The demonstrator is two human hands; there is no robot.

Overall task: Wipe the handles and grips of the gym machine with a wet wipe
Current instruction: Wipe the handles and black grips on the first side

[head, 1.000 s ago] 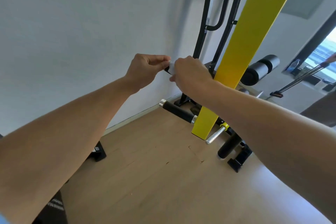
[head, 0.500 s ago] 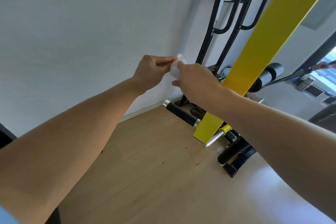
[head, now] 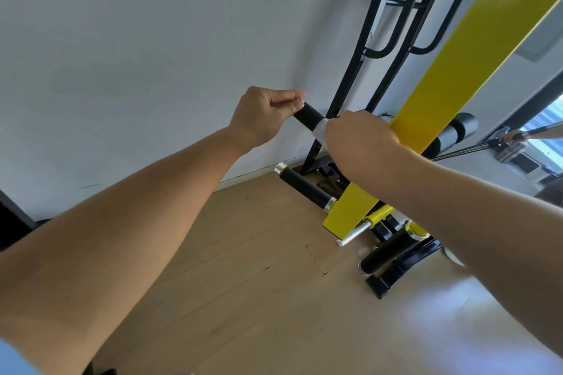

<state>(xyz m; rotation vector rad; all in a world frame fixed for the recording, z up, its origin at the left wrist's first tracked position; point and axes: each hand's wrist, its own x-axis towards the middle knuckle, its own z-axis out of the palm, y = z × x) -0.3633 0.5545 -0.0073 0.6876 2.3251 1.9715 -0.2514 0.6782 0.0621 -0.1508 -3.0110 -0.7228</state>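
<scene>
A black foam grip point(head: 308, 115) sticks out to the left from the yellow beam point(head: 451, 82) of the gym machine. My left hand point(head: 264, 114) pinches the free end of this grip with closed fingers. My right hand point(head: 359, 138) is wrapped around the grip nearer the beam, with a white wet wipe point(head: 320, 130) pressed between palm and foam. Only a small edge of the wipe shows past my knuckles. A second black grip point(head: 304, 187) with silver end caps projects from the beam lower down, near the floor.
Black upright frame tubes point(head: 362, 49) with curved handles point(head: 438, 36) stand against the white wall. A chrome peg point(head: 355, 233), a black roller point(head: 387, 253) and the machine's base feet lie on the wooden floor. A padded roller point(head: 457, 131) sits behind the beam.
My hands, close together with the wipe, have drawn apart. The black grip now shows between them, the right hand closed on it with the wipe. The view tilted up.
</scene>
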